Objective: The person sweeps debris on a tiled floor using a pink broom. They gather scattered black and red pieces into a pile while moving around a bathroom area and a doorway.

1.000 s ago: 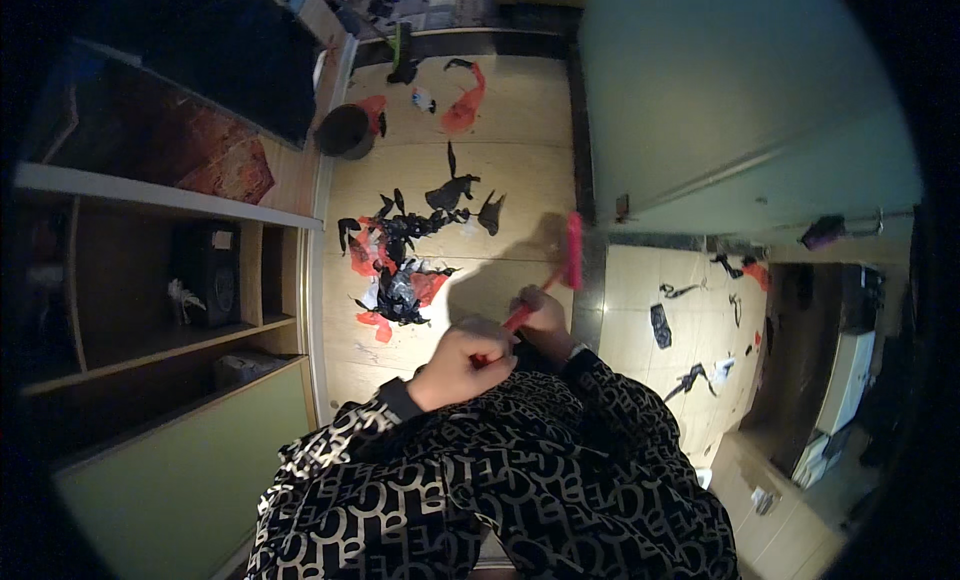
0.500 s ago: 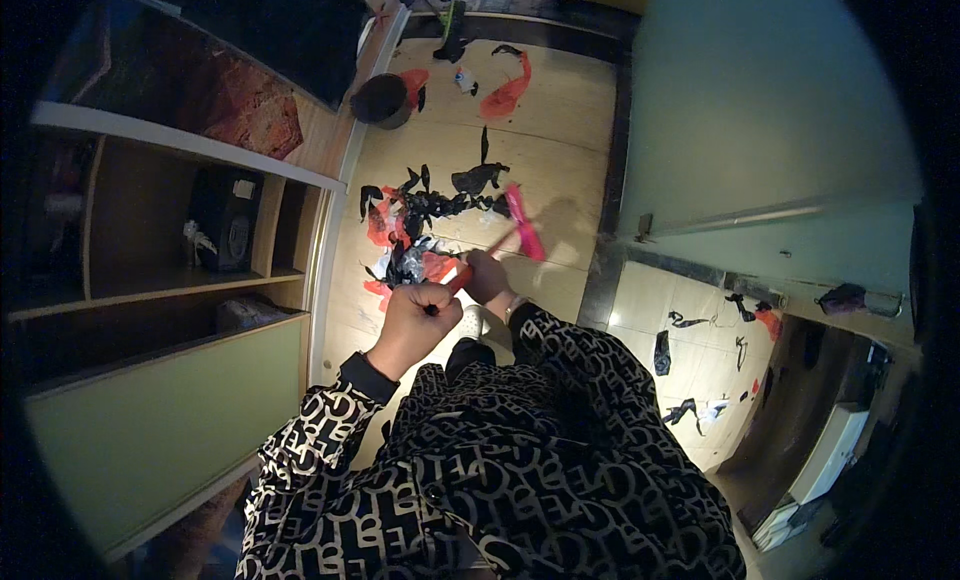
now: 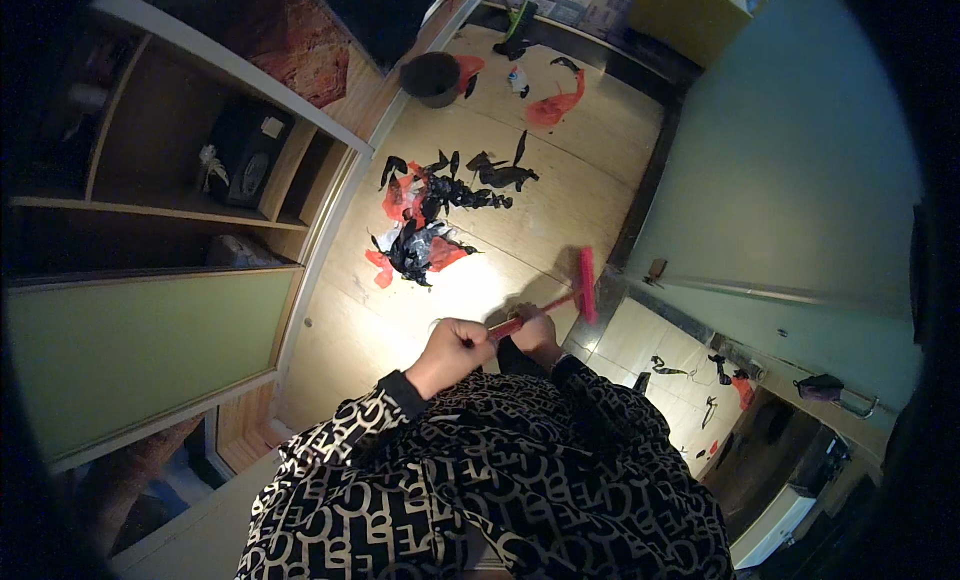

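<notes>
Both my hands are closed around the red handle of a broom [image 3: 587, 286] with a narrow pink head. My left hand [image 3: 452, 354] grips the upper end of the handle, its fingers curled into a fist. Lower down, nearer the head, my right hand [image 3: 533, 335] wraps the handle, its fingers partly hidden. The pink head is to the right, over the dark floor strip by the doorway. Ahead on the pale floor, apart from the broom, lies a heap of crumpled black, red and white plastic scraps [image 3: 430, 220].
A dark bucket [image 3: 430, 80] stands against the left wall, with red plastic [image 3: 556, 106] lying to its right. An open-shelved cabinet [image 3: 150, 330] lines the left side. On the right is a pale green door [image 3: 770, 160], and more scraps [image 3: 709, 412] lie beyond the doorway.
The broom and both my hands have moved right and nearer my body, away from the heap. My view has also turned, so the heap shows in full.
</notes>
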Demonstrator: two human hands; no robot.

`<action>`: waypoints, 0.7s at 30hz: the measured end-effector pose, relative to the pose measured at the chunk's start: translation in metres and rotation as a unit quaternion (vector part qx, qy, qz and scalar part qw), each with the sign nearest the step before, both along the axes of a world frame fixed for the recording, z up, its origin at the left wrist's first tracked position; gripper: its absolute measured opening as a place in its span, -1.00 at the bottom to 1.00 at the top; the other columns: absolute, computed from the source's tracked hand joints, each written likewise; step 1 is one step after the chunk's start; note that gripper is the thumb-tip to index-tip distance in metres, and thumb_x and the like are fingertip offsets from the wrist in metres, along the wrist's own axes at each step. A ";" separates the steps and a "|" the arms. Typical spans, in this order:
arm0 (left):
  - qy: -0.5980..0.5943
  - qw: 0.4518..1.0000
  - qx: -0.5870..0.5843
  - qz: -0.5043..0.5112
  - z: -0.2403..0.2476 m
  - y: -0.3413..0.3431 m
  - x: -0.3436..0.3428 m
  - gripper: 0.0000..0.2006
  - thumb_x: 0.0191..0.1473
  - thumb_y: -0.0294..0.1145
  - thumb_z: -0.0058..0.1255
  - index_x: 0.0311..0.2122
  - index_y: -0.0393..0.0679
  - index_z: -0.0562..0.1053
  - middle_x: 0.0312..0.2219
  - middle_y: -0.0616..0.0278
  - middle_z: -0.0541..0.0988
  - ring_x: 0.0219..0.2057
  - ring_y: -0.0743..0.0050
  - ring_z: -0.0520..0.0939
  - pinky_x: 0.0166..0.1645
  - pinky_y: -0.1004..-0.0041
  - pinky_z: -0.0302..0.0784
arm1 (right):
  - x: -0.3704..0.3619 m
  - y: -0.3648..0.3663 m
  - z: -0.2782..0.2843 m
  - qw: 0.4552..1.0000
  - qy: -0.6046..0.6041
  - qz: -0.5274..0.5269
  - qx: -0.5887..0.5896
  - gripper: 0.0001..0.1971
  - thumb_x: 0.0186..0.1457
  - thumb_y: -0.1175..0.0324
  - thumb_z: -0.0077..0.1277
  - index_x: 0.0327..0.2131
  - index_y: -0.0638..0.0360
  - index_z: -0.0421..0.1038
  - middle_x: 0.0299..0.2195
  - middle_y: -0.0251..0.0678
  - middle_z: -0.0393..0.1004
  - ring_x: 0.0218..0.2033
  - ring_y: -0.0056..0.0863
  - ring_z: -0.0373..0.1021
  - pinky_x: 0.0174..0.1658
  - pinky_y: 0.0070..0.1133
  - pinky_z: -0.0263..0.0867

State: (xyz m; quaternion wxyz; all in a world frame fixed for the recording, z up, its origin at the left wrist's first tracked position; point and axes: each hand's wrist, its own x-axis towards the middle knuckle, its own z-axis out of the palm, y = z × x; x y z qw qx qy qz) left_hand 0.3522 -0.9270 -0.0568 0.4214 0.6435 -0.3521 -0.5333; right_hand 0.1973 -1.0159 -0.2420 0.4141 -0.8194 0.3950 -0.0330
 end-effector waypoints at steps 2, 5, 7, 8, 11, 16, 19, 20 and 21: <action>-0.005 0.999 0.034 0.006 -0.009 0.003 0.011 -0.79 -0.05 -0.63 0.02 -0.66 -0.26 0.32 -0.70 0.46 0.38 -0.60 0.79 0.31 -0.49 0.64 0.24 | 0.006 0.011 -0.024 1.000 0.001 -0.010 0.011 -0.78 -0.05 0.23 0.04 -0.39 0.16 0.42 -0.41 -0.05 0.47 -0.32 -0.03 0.42 -0.29 -0.24 0.34; -0.044 0.999 0.021 0.016 0.014 0.014 0.026 -0.76 -0.06 -0.62 0.02 -0.69 -0.24 0.29 -0.75 0.48 0.30 -0.64 0.81 0.25 -0.54 0.62 0.17 | 0.038 0.028 -0.019 0.994 -0.107 -0.006 -0.031 -0.84 -0.03 0.31 0.01 -0.49 0.21 0.38 -0.49 -0.03 0.42 -0.42 0.06 0.38 -0.35 -0.18 0.31; -0.123 0.992 -0.035 0.019 0.033 0.015 0.033 -0.72 -0.10 -0.63 0.03 -0.71 -0.23 0.21 -0.77 0.38 0.26 -0.66 0.77 0.23 -0.56 0.59 0.16 | 0.064 0.024 0.002 0.982 -0.180 0.010 -0.061 -0.85 0.01 0.33 -0.02 -0.50 0.21 0.36 -0.50 -0.04 0.42 -0.45 0.05 0.38 -0.38 -0.18 0.30; -0.125 0.990 -0.069 0.020 0.041 0.014 0.035 -0.73 -0.11 -0.64 0.04 -0.70 -0.23 0.23 -0.76 0.35 0.28 -0.66 0.72 0.25 -0.56 0.56 0.18 | 0.081 0.021 0.003 0.987 -0.149 0.031 -0.050 -0.84 0.03 0.32 -0.02 -0.50 0.18 0.36 -0.51 -0.06 0.41 -0.44 0.02 0.39 -0.40 -0.22 0.30; -0.139 0.980 -0.143 -0.007 0.067 0.020 0.028 -0.79 -0.13 -0.64 0.04 -0.70 -0.24 0.31 -0.72 0.22 0.36 -0.68 0.45 0.36 -0.53 0.44 0.27 | 0.097 0.012 -0.002 0.981 -0.174 0.051 0.074 -0.79 0.07 0.31 -0.05 -0.56 0.17 0.30 -0.56 -0.09 0.37 -0.46 -0.03 0.38 -0.44 -0.29 0.28; -0.163 0.948 -0.271 -0.005 0.122 0.066 0.031 -0.69 -0.10 -0.63 0.02 -0.74 -0.18 0.20 -0.77 0.18 0.31 -0.68 0.20 0.37 -0.52 0.30 0.25 | 0.117 0.045 0.118 0.972 -0.223 0.072 0.027 -0.84 0.00 0.39 0.08 -0.40 0.16 0.29 -0.46 -0.16 0.36 -0.41 -0.12 0.38 -0.35 -0.37 0.30; -0.158 0.935 -0.311 0.064 0.149 0.084 0.051 -0.68 -0.10 -0.58 0.07 -0.75 -0.17 0.23 -0.77 0.17 0.32 -0.67 0.13 0.39 -0.53 0.27 0.28 | 0.136 0.073 0.180 0.959 -0.262 0.095 -0.052 -0.74 -0.02 0.32 0.14 -0.29 0.16 0.31 -0.31 -0.12 0.45 -0.36 -0.11 0.44 -0.35 -0.38 0.37; -0.177 0.932 -0.311 0.060 0.159 0.094 0.059 -0.70 -0.10 -0.54 0.10 -0.74 -0.15 0.27 -0.75 0.17 0.35 -0.67 0.09 0.40 -0.52 0.27 0.31 | 0.143 0.092 0.195 0.956 -0.273 0.078 -0.075 -0.77 0.00 0.32 0.13 -0.32 0.17 0.32 -0.36 -0.12 0.45 -0.39 -0.12 0.45 -0.37 -0.38 0.37; -0.129 0.932 -0.334 0.062 0.164 0.104 0.067 -0.72 -0.10 -0.51 0.12 -0.72 -0.15 0.29 -0.73 0.17 0.38 -0.67 0.09 0.40 -0.54 0.27 0.32 | 0.150 0.095 0.200 0.959 -0.252 0.123 -0.034 -0.80 0.03 0.32 0.10 -0.34 0.19 0.34 -0.42 -0.10 0.45 -0.41 -0.13 0.45 -0.38 -0.39 0.37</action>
